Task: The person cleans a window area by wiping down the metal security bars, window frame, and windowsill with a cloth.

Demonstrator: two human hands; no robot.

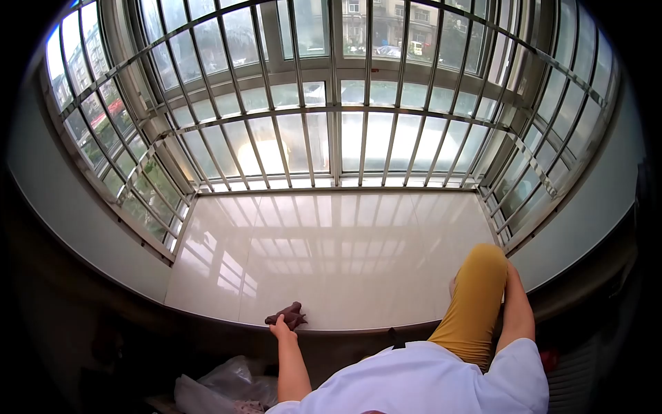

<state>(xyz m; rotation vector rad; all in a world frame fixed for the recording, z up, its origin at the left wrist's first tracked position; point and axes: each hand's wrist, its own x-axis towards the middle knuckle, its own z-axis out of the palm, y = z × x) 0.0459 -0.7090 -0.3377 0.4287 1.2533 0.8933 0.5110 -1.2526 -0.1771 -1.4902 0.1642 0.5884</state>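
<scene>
My left hand is closed on a crumpled dark brown cloth at the front edge of a glossy pale window sill. The cloth's loose folds stick out past my fingers and lie over the sill's edge. My right arm reaches forward along the outer side of my raised knee, in mustard trousers. The knee hides my right hand, so its fingers cannot be made out. A small patch of skin shows at the knee's inner side; whether it is hand or foot is unclear.
Metal bars run along the three-sided bay window behind the sill. Low side walls flank it. A clear plastic bag lies below the sill at left. A small red thing shows at lower right, beside a ribbed dark surface.
</scene>
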